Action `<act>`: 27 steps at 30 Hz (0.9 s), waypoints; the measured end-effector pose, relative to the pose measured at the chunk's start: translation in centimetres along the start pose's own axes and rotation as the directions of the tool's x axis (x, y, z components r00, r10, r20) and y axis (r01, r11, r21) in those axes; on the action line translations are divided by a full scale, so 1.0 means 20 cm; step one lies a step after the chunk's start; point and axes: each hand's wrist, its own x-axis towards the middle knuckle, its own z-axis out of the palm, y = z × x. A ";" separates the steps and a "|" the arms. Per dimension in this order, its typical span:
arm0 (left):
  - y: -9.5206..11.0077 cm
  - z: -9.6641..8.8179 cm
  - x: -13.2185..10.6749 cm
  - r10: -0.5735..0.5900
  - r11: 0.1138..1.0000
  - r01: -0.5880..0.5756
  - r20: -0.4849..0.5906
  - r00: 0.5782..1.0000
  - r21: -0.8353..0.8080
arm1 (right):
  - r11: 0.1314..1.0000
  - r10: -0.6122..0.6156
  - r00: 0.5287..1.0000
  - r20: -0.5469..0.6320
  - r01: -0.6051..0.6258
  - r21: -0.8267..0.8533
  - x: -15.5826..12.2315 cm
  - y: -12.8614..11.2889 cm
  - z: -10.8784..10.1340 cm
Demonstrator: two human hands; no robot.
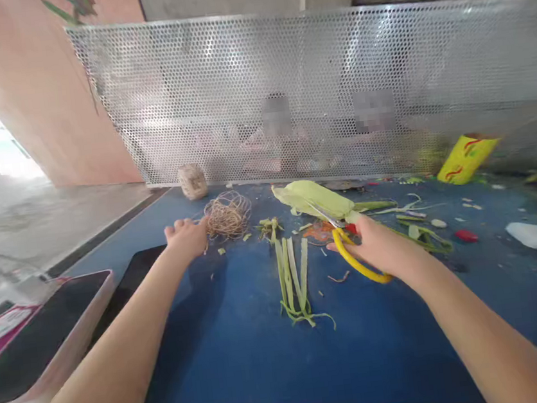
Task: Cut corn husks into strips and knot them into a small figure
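At the left edge of a loose tangle of tan twine (230, 215), my left hand (187, 238) has its fingers curled against the strands and seems to pinch them. My right hand (375, 244) is closed round the yellow handle of a pair of scissors (353, 260). Their metal blades point away to the left and lie across a pale green corn husk (314, 197). Between my hands, several narrow green husk strips (294, 269) lie lengthwise on the blue table, frayed at the near end. Just beyond them sits a small greenish bundle (269, 228).
A perforated metal screen (236, 89) stands along the table's far edge. Before it are a pale block-like object (192, 181) and a yellow tube-shaped pack (467, 158). Scraps and a red piece (466, 235) litter the right side. A dark flat slab (132, 282) lies under my left forearm.
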 end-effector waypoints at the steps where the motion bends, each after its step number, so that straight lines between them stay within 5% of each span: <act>1: -0.01 -0.03 -0.01 -0.032 0.999 0.033 -0.024 0.999 0.003 | 1.000 0.005 1.000 0.005 -0.005 -0.011 0.00 0.00 0.00; 5: -0.03 -0.15 -0.05 -0.075 0.996 0.071 -0.081 0.994 -0.054 | 0.998 0.004 0.999 0.045 -0.001 -0.062 0.01 0.03 -0.01; 10: 0.07 -0.26 -0.13 0.137 0.959 -0.140 -0.029 0.990 -0.247 | 0.995 -0.020 0.995 0.093 0.029 -0.092 0.01 0.08 -0.01; 15: 0.24 -0.23 -0.28 0.498 0.807 -0.397 0.144 0.855 -0.437 | 0.995 -0.018 0.997 0.073 0.025 -0.099 0.01 0.12 0.01; 19: 0.31 -0.23 -0.37 0.599 0.741 -0.467 0.160 0.785 -0.482 | 0.991 -0.051 0.999 -0.008 0.050 -0.123 0.01 0.12 0.01; 22: 0.34 -0.22 -0.41 0.654 0.724 -0.528 0.197 0.731 -0.443 | 0.975 -0.196 0.969 -0.150 0.176 -0.137 -0.01 0.05 -0.03; 25: 0.37 -0.20 -0.44 0.717 0.687 -0.605 0.237 0.656 -0.404 | 0.872 -0.488 0.845 -0.218 0.461 -0.165 -0.06 -0.05 -0.02; 27: 0.40 -0.19 -0.46 0.748 0.657 -0.645 0.232 0.621 -0.391 | 0.608 -0.789 0.544 -0.285 0.760 -0.231 -0.09 -0.11 0.01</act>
